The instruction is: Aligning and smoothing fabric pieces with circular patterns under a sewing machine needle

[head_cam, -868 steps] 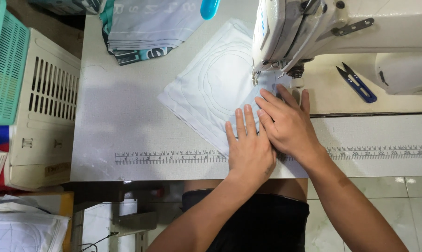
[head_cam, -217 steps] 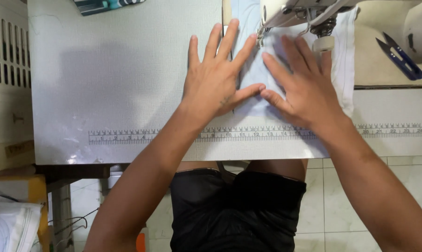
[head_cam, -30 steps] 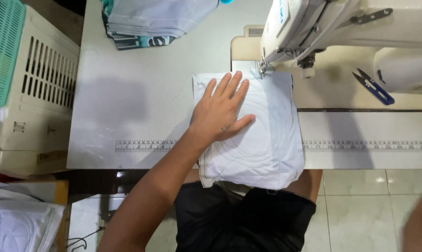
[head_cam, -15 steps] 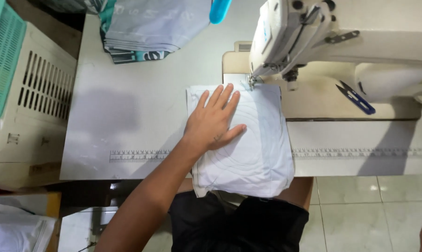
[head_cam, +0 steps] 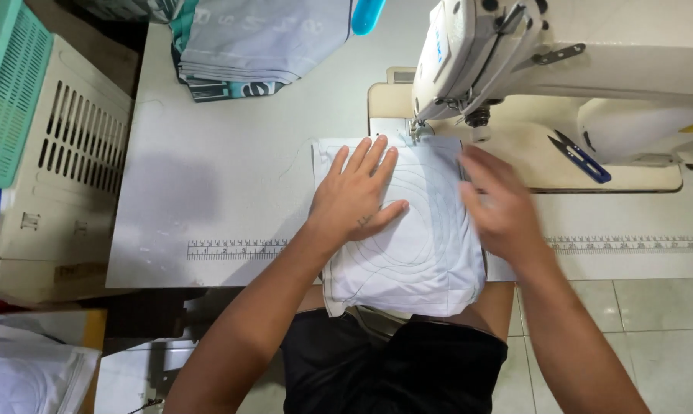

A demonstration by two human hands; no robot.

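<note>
Pressing flat with spread fingers, the left hand (head_cam: 356, 201) holds white cloth (head_cam: 408, 245) at the surface's (head_cam: 208, 169) front edge, under the sewing machine (head_cam: 561, 61). The blurred right hand (head_cam: 500, 211), fingers apart, touches the cloth's right edge.

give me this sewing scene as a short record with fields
left hand: left hand flat, fingers spread, pressing on the white cloth
right hand: right hand blurred, at the cloth's right edge; grip unclear
cloth: folded, curved stitch lines, far edge under the sewing machine needle
table: white table with printed ruler strip
nearby: blue snips on machine base, folded fabric stack, cream crate
</note>
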